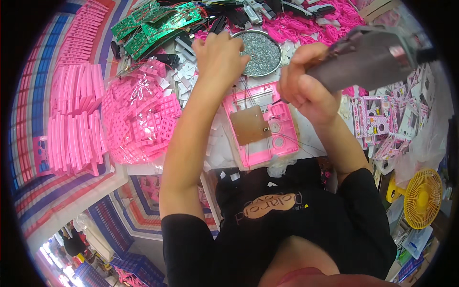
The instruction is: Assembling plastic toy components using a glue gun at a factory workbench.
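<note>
My right hand (308,86) is wrapped round a dark grey power screwdriver (366,57), its tip pointing down at a pink plastic housing (284,126). The housing lies open in front of me, with a brown circuit board (250,125), a silvery strip and thin wires in it. My left hand (220,55) is over the parts beyond the housing, at the left rim of a round metal dish (258,75) full of small screws (260,51). Its fingers bend downward and the tips are hidden. A black part (218,25) shows just past its knuckles.
Pink keypads (141,119) in a clear bag and stacked pink strips (76,138) lie at the left. Green circuit boards (165,28) sit at the far left, pink cords (311,28) at the back. Printed panels (377,119) and a yellow fan (423,198) are at the right.
</note>
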